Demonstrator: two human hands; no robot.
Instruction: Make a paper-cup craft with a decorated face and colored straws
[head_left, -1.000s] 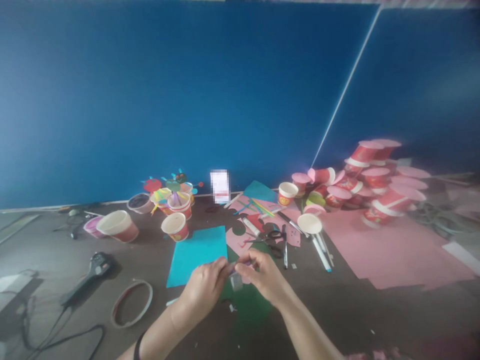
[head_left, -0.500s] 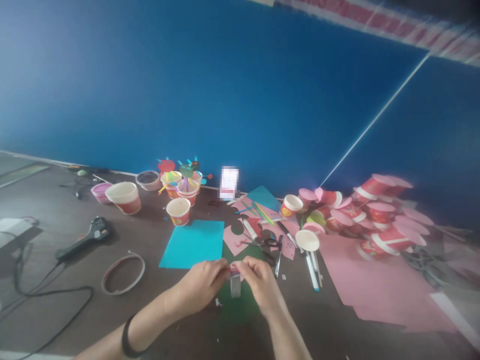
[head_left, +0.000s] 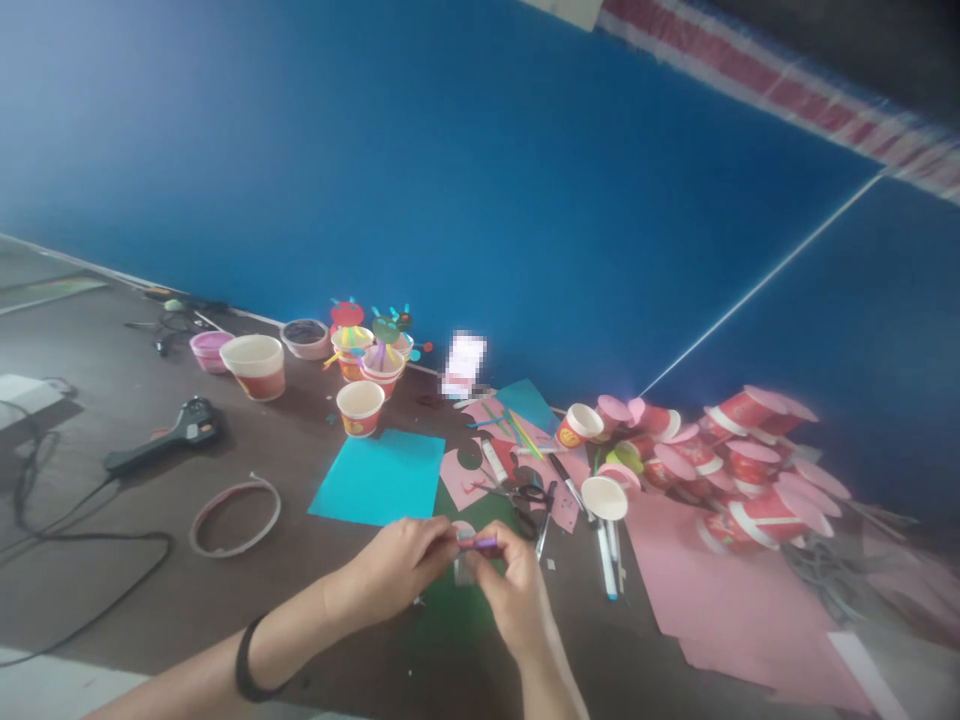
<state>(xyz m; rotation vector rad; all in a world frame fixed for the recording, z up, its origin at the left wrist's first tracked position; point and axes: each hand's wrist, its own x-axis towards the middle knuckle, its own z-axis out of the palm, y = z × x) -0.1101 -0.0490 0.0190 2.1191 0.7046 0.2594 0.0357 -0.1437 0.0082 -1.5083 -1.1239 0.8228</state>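
My left hand (head_left: 397, 565) and my right hand (head_left: 511, 590) meet low in the middle of the view, fingertips close together. A small purple strip (head_left: 486, 544) is pinched between the thumb and fingers of my right hand, pointing toward my left. My left fingers are pinched shut at its other end, with a small pale round piece (head_left: 465, 535) by the fingertips. What exactly the left fingers grip is partly hidden. Beneath the hands lies dark green paper (head_left: 446, 625). A bright blue sheet (head_left: 382, 480) lies just beyond my left hand.
Scissors (head_left: 529, 495), a marker (head_left: 607, 560) and paper scraps lie beyond my right hand. Red-and-white paper cups (head_left: 750, 465) crowd the right, behind pink paper (head_left: 720, 590). More cups (head_left: 360, 412) stand back left. A glue gun (head_left: 169, 435) and a tape ring (head_left: 236, 515) lie left.
The purple strip now shows in my right fingers, where a pinkish bit showed between the hands before. My right hand has turned slightly; the camera view has tilted.
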